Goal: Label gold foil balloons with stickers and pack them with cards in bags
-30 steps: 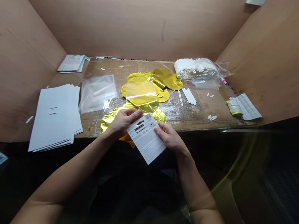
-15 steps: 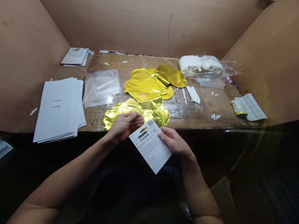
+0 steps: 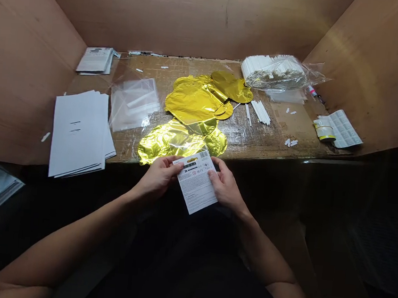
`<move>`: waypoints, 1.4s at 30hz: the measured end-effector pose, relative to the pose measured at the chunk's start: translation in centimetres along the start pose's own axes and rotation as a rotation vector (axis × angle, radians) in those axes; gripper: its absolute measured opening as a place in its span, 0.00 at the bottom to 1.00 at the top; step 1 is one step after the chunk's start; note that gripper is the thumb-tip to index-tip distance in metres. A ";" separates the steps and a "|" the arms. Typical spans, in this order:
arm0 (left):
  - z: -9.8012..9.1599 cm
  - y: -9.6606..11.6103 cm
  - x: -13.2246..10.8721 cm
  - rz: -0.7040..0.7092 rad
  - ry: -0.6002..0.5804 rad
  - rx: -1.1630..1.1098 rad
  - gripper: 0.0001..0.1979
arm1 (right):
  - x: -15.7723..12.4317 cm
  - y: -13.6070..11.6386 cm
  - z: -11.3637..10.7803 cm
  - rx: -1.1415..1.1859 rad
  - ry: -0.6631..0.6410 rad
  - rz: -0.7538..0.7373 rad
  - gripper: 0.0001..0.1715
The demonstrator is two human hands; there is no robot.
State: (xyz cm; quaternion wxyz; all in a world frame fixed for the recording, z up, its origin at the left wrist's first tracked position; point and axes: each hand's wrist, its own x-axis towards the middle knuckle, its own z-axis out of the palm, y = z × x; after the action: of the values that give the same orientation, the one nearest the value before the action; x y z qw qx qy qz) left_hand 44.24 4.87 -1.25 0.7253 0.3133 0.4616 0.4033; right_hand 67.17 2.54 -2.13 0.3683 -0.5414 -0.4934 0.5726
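Observation:
A white printed header card (image 3: 198, 187) with a hang hole and barcode is held at the table's front edge, tilted slightly. My left hand (image 3: 160, 176) grips its upper left side, thumb on the printed face. On the right side my right hand (image 3: 226, 185) is closed on it, thumb across the face. Just beyond the card lie gold foil balloons (image 3: 198, 102), flat and partly overlapping, the nearest gold foil balloon (image 3: 157, 142) close to my left fingers. The fingers behind the card are hidden.
White sheets (image 3: 79, 134) and clear plastic bags (image 3: 135, 104) lie left; smaller cards (image 3: 95, 60) sit behind. White sticks (image 3: 260, 113) lie right of the foil, below a bag of white sticks (image 3: 274, 72). A label sheet (image 3: 341, 129) and roll (image 3: 325, 132) are far right.
My left hand has moved from beside the card onto its left edge and now grips it. The card has turned more upright and shifted slightly left. The view has tilted down a little.

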 end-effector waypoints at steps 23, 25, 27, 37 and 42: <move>1.7 -2.3 0.5 0.343 0.116 -0.062 0.25 | -1.1 1.3 2.4 0.000 0.189 -0.286 0.31; 1.6 -1.8 0.8 0.343 0.119 -0.087 0.26 | -1.0 1.4 2.3 0.001 0.182 -0.292 0.30; 1.8 -1.5 1.1 0.354 0.100 -0.090 0.25 | -0.9 1.4 2.3 0.003 0.215 -0.301 0.32; 3.6 0.1 2.1 0.319 0.103 -0.128 0.31 | 0.1 0.9 1.4 0.014 0.199 -0.282 0.18; 4.8 0.4 3.0 0.439 0.161 -0.139 0.29 | 0.7 1.2 1.9 0.267 0.211 -0.253 0.29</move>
State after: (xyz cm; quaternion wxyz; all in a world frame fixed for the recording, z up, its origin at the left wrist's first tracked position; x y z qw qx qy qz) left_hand 49.25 7.26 -0.40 0.6009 0.3223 0.4100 0.6058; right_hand 65.33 2.55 -3.61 0.5554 -0.4785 -0.4357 0.5223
